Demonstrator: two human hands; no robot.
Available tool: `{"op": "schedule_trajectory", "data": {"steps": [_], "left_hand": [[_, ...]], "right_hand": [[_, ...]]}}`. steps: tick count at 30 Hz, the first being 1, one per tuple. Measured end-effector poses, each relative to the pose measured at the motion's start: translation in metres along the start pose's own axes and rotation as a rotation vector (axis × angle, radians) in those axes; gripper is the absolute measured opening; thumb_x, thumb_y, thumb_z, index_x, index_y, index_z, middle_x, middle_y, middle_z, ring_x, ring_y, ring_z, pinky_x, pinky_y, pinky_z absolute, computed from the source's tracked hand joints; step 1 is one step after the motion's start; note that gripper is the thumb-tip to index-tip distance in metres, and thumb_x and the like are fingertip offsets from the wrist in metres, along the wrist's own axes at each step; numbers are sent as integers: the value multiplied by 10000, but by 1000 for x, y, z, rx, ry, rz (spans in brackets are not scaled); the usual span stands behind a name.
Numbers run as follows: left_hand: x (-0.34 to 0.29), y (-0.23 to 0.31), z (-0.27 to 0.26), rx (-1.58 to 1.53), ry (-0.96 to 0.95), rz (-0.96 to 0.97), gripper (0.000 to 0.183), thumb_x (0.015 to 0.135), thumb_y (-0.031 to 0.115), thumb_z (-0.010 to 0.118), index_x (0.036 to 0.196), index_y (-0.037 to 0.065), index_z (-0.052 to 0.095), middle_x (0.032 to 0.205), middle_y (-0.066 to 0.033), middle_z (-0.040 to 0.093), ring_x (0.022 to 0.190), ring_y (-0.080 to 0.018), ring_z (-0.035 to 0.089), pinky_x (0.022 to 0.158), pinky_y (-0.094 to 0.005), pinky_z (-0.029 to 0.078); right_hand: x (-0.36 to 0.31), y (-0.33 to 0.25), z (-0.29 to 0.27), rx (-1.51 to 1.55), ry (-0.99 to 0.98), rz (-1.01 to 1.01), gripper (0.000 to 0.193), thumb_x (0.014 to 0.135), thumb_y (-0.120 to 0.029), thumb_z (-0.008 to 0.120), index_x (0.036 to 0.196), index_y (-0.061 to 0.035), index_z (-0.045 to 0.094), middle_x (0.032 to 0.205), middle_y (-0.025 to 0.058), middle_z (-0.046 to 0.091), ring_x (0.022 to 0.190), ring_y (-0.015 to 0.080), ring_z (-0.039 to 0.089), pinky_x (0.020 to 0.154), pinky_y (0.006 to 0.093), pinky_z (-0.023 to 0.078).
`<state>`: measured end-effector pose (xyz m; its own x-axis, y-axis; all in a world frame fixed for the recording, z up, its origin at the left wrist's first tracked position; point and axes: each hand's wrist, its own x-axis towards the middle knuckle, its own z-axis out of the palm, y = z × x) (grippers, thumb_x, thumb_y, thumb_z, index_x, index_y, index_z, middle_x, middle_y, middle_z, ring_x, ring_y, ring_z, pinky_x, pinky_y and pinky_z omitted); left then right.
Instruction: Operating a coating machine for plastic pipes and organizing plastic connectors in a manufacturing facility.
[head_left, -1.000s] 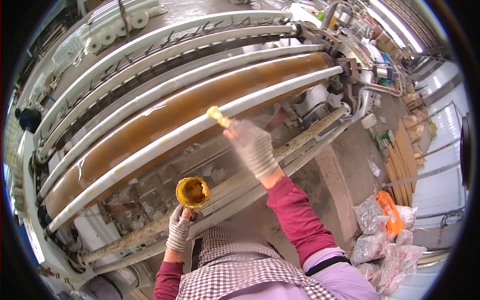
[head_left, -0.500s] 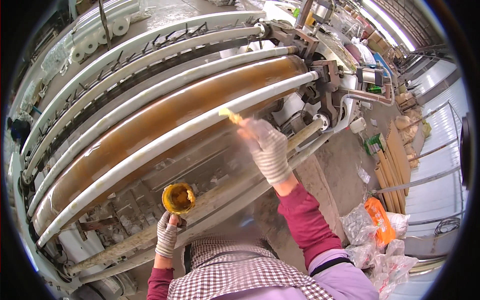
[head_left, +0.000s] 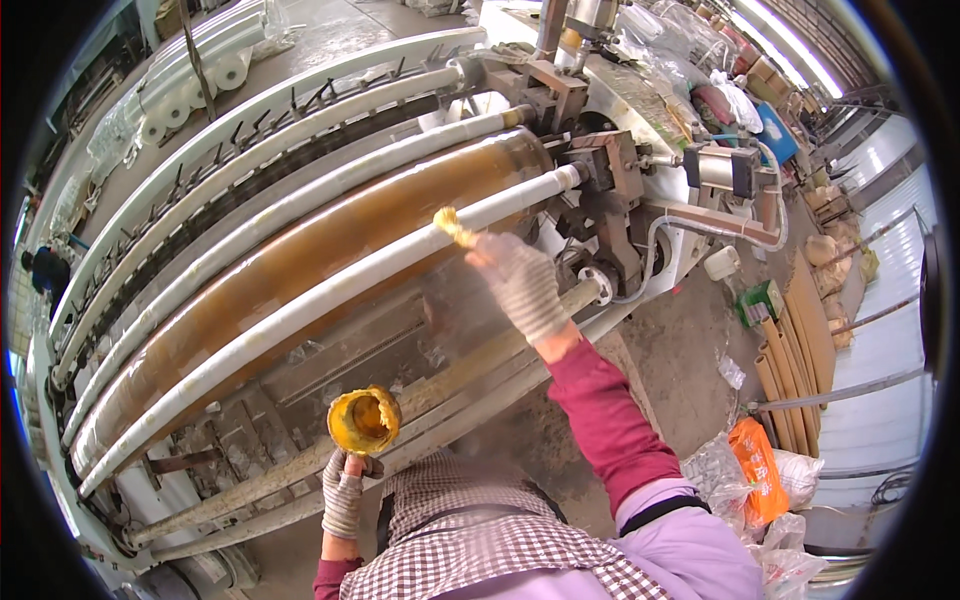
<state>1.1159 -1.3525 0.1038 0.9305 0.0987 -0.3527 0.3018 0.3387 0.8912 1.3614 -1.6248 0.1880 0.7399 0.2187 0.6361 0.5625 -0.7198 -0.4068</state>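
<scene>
My right hand (head_left: pixel 518 285), in a striped glove with bare fingertips, grips a small brush (head_left: pixel 452 222) whose yellowish bristles are at the long white roller (head_left: pixel 350 268). Whether the bristles touch its surface I cannot tell. My left hand (head_left: pixel 343 492), gloved alike, is closed round the underside of a yellow cup (head_left: pixel 362 420). Thick yellow-brown stuff coats the cup's rim and inside. Behind the white roller lies a wide brown glossy roll (head_left: pixel 300 240) in the machine.
At the machine's right end are brackets and an air cylinder (head_left: pixel 722 170). A grimy lower bar (head_left: pixel 450 385) crosses in front of me. Cardboard tubes (head_left: pixel 778 375), an orange bag (head_left: pixel 757 470) and clear plastic bags lie right. Wrapped film rolls (head_left: pixel 195 85) lie far left.
The view has shifted, so the machine's right end sits further left. My right hand has moved along the white roller toward that end, brush still held. My left hand keeps hold of the cup.
</scene>
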Motion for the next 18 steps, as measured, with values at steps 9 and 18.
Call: {"op": "schedule_trajectory", "data": {"steps": [9, 18], "left_hand": [[75, 27, 53, 125, -117, 64, 347, 901, 356, 589, 1000, 23, 587, 742, -4, 561, 676, -105, 542, 647, -271, 458], [183, 110, 205, 123, -235, 164, 385, 878, 435, 594, 769, 84, 480, 699, -14, 472, 630, -137, 499, 585, -276, 417]], "right_hand": [[29, 123, -39, -231, 43, 106, 177, 846, -195, 621, 1000, -110, 636, 864, 109, 637, 740, 288, 616, 649, 362, 496], [59, 112, -198, -52, 193, 31, 269, 831, -106, 673, 1087, -52, 610, 904, 78, 666, 809, 175, 639, 724, 291, 504]]}}
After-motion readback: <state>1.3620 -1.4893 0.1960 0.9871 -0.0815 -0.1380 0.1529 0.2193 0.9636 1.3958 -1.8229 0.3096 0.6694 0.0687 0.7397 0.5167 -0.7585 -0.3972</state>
